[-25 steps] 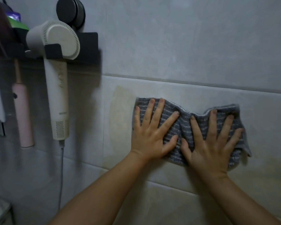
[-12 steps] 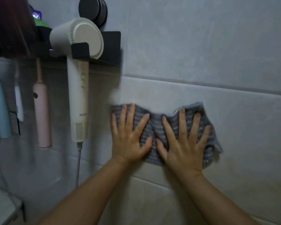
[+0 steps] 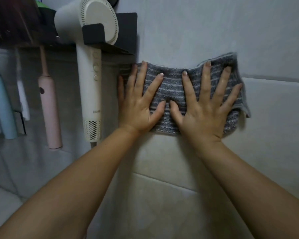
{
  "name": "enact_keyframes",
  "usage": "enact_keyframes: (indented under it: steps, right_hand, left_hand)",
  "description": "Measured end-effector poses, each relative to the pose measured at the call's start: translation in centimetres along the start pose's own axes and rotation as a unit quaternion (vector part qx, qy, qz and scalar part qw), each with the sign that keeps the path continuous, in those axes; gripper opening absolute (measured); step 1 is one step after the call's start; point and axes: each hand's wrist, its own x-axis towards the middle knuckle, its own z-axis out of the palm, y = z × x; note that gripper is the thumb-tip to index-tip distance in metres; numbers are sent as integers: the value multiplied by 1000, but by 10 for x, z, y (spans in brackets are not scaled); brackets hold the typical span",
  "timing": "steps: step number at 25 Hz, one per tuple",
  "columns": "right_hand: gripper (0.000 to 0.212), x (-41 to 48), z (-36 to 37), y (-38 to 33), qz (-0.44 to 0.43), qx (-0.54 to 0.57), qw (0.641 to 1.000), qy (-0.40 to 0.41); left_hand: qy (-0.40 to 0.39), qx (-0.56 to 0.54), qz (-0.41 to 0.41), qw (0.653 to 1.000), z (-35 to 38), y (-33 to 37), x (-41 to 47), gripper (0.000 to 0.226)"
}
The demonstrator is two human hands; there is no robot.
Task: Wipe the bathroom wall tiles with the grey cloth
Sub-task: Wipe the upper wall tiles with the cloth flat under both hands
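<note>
**Left hand (image 3: 138, 104) and right hand (image 3: 204, 114) spread flat on one grey cloth (image 3: 173, 87), right of the hair dryer (image 3: 91, 100)**

Two bare hands, fingers straight and fanned wide, press their palms against a single grey cloth. Neither hand grips it. The thumbs point toward each other at the cloth's middle, their tips very close; whether they touch cannot be told.

The cloth is grey terry with thin pale stripes. It lies flat against the wall tiles (image 3: 214, 31), just right of the hair dryer's handle and level with its middle. It spans a horizontal grout line, and its far corner, away from the dryer, droops loose. The left hand's little finger reaches off the cloth's near edge, close to the dryer but apart from it.

One cream hair dryer hangs with its handle pointing down and its round head held in one black wall holder (image 3: 126, 31). A column of round buttons runs down the handle. Lower down is one small grey word, too blurred to read, and a perforated grille sits at the bottom end.

Left of the dryer hang one pink electric toothbrush (image 3: 49, 109) and one light blue handle (image 3: 3, 104), with a white handle (image 3: 23, 100) partly hidden between them. Above these runs a dark shelf (image 3: 16, 31) carrying something green (image 3: 45, 11) that cannot be identified.
</note>
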Motion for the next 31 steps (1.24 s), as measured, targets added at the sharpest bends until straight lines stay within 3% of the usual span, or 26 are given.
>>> enact_keyframes:
  steps: [5, 12, 21, 26, 31]
  right_hand:
    - [58, -73, 16, -18, -73, 29, 997, -18]
    - [59, -150, 24, -7, -105, 30, 994, -22]
    - [59, -173, 8, 68, -74, 14, 997, -1]
    - [59, -110, -4, 88, 1, 3, 999, 36]
    - [59, -142, -3, 92, -57, 6, 998, -14]
  left_hand:
    - [-16, 12, -5, 1000, 12, -9, -78, 65]
    - [-9, 24, -1, 1000, 26, 14, -151, 66]
    - [-12, 6, 35, 999, 34, 93, -139, 61]
    - [13, -10, 61, 998, 26, 104, -66, 63]
    - [-4, -1, 33, 999, 33, 113, -106, 64]
